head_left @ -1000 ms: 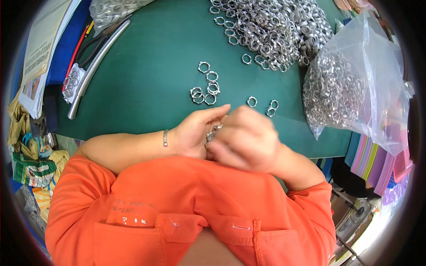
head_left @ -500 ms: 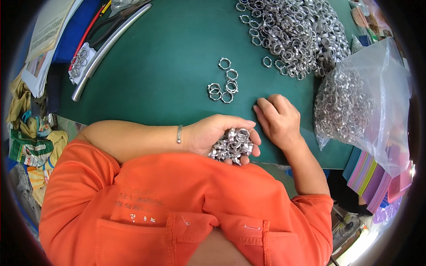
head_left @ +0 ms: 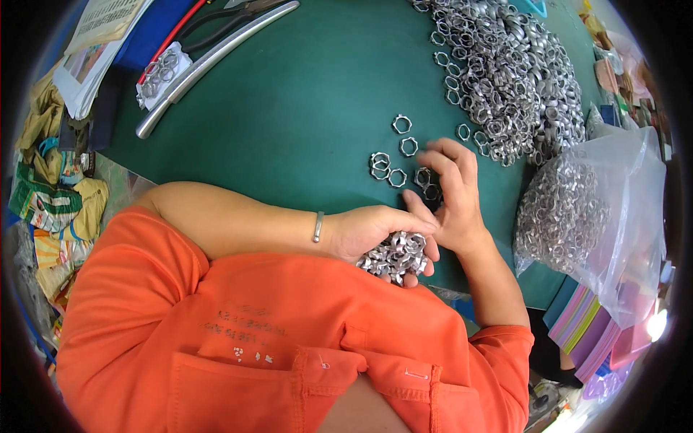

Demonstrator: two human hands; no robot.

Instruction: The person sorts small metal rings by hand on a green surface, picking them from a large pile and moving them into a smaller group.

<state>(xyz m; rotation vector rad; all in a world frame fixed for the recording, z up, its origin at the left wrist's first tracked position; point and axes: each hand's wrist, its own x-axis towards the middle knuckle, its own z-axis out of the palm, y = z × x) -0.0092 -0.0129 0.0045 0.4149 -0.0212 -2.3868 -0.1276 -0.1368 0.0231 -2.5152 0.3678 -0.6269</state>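
My left hand (head_left: 361, 229), palm up and cupped close to my orange shirt, holds a heap of small silver metal rings (head_left: 395, 257). Its thumb lies along the top of the heap. My right hand (head_left: 460, 202) is on the table just right of it, thumb and fingers spread apart. Between that thumb and the fingers lie a couple of dark-looking rings (head_left: 424, 177), partly hidden. The right thumb's base overlaps or touches the left fingertips; I cannot tell which. Several loose angular rings (head_left: 397, 177) lie on the green tabletop (head_left: 289, 130) just left of the right fingers.
A big pile of rings (head_left: 498, 86) covers the far right. In front of it a clear plastic bag (head_left: 632, 195) full of rings stands at the table edge. Far left are a tapered metal rod (head_left: 216, 68), pliers (head_left: 242, 18), papers (head_left: 90, 61) and a small packet of rings (head_left: 160, 72).
My right hand has gone from curled to spread and sits over rings near my left hand. A couple of rings now lie apart from the loose group. The view has shifted slightly.
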